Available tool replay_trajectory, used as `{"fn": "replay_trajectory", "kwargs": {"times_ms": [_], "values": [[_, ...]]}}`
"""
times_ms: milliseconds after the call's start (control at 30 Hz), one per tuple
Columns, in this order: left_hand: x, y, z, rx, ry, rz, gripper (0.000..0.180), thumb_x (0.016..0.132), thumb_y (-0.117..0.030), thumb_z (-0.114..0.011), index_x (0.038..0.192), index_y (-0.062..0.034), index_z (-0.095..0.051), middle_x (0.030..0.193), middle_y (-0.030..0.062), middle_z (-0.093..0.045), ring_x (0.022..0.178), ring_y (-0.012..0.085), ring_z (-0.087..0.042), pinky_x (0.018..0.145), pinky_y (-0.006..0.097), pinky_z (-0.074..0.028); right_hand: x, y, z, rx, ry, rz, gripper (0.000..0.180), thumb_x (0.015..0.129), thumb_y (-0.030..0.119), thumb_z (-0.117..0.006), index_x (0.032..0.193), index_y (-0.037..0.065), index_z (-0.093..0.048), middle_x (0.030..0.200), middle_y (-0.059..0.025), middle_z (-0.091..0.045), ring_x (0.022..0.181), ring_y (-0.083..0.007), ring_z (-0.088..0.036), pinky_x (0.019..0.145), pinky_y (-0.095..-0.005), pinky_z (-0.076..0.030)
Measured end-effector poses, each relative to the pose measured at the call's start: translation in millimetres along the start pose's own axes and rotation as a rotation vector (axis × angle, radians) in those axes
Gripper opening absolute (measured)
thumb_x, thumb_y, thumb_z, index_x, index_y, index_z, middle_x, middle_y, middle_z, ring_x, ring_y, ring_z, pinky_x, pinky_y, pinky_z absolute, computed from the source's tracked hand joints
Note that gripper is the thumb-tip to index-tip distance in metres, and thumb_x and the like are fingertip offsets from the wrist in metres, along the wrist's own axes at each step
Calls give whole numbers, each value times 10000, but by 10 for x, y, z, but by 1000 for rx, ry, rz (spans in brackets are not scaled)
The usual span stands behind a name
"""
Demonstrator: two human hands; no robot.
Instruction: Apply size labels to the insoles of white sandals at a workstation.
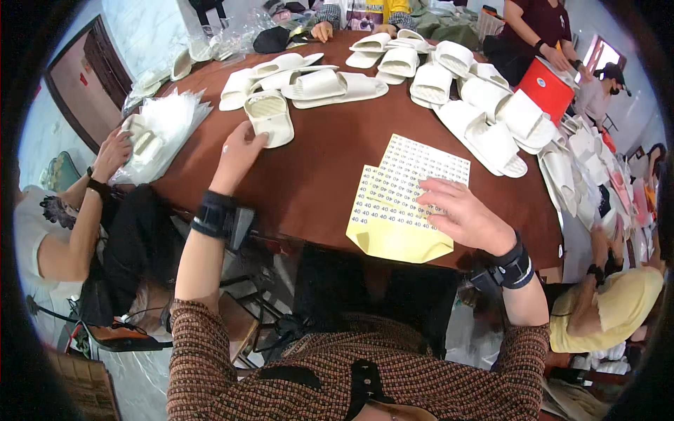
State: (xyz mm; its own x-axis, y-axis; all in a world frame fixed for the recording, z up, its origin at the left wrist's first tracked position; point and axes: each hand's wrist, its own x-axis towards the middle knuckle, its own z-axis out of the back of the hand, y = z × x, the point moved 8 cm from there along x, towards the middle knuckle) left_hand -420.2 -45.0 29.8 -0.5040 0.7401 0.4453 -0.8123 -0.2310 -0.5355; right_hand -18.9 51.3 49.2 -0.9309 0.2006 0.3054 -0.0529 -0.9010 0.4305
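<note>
My left hand (pixel 241 153) grips the near left edge of a white slipper (pixel 271 118) on the brown table, thumb and fingers closed on it. More white slippers (pixel 337 88) lie just beyond it. My right hand (pixel 469 212) rests over yellow-backed sheets of small printed number stickers (pixel 400 242). Its fingers are stretched and slightly apart, with nothing visible in them. The sheets overlap, and the front one has a curled lower edge. Part of the stickers is hidden under my right fingers.
A pile of white slippers (pixel 484 105) covers the table's right side. At the left, a person's hand (pixel 112 149) holds a clear plastic bag (pixel 165 130) with slippers. Another person's hands rest at the far edge. A red bin (pixel 546 90) stands beyond the pile, near a standing person.
</note>
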Motion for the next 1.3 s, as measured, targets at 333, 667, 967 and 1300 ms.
{"fn": "replay_trajectory", "kwargs": {"times_ms": [333, 667, 967, 1300], "values": [[402, 227, -363, -558, 90, 356, 238, 740, -96, -731, 895, 3, -580, 730, 40, -590, 523, 116, -519, 426, 266, -408, -19, 67, 2, -8, -16, -9, 305, 863, 97, -618, 1160, 26, -615, 1332, -223, -528, 1220, -383, -507, 1041, -429, -386], [322, 226, -438, -1209, 111, 738, 129, 800, -14, -665, 918, -30, -616, 755, 71, -625, 513, 161, -527, 448, 267, -422, -196, -19, 51, -20, -33, -42, 311, 867, 100, -628, 1170, 36, -613, 1349, -219, -517, 1230, -371, -505, 1040, -425, -391], [318, -217, 347, -1388, 106, 523, 164, 858, -42, -626, 1014, 0, -606, 922, 100, -676, 736, 183, -627, 577, 287, -484, -169, -28, 51, -25, -36, -64, 313, 876, 117, -624, 1180, 43, -611, 1350, -222, -516, 1243, -370, -498, 1050, -422, -385], [293, -598, 965, -1441, 37, 190, 398, 878, -39, -601, 1259, 45, -523, 1208, 129, -626, 1068, 223, -624, 933, 355, -506, -175, -30, 39, -20, -24, -56, 337, 876, 115, -630, 1203, 42, -601, 1359, -226, -507, 1245, -374, -496, 1049, -419, -395]]}}
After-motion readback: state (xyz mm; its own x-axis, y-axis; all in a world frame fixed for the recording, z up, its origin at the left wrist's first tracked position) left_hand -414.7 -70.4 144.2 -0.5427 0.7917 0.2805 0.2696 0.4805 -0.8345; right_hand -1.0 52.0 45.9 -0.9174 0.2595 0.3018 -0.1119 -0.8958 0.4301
